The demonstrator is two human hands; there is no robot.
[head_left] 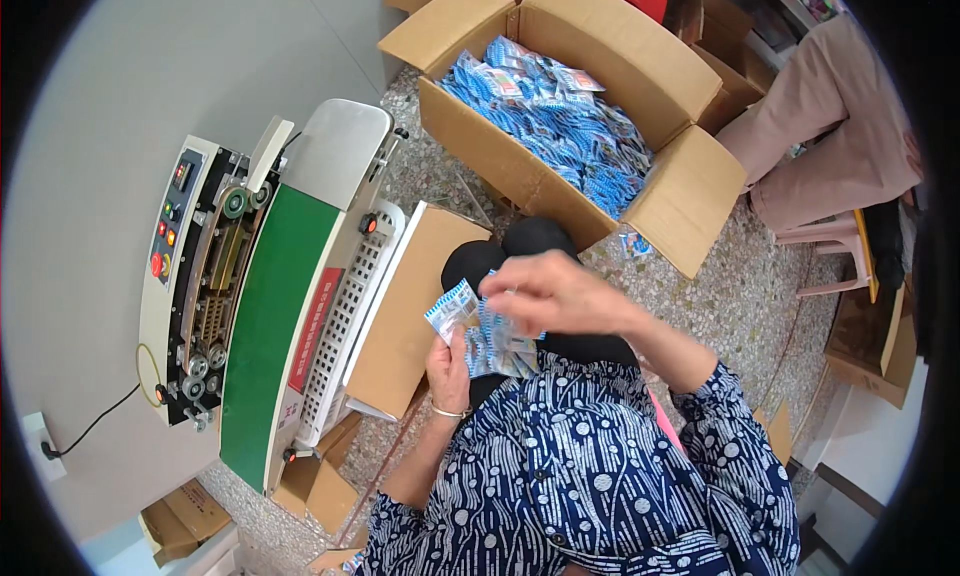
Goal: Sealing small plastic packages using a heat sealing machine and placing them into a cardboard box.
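My left hand is closed on a small flat plastic packet with blue-and-white striped edges, held up over my lap. Just to the right, my right hand hovers with bent fingers above the lap. Its fingertips are blurred, and whether anything is between them does not show. Several more blue-striped packets lie in a pile on my lap below both hands, partly covered by the right hand.
Ahead stands an open cardboard box full of similar blue packets. A band-sealing machine with a green conveyor belt is on the left, beside a closed carton. At right, another person's legs show beside a pink stool.
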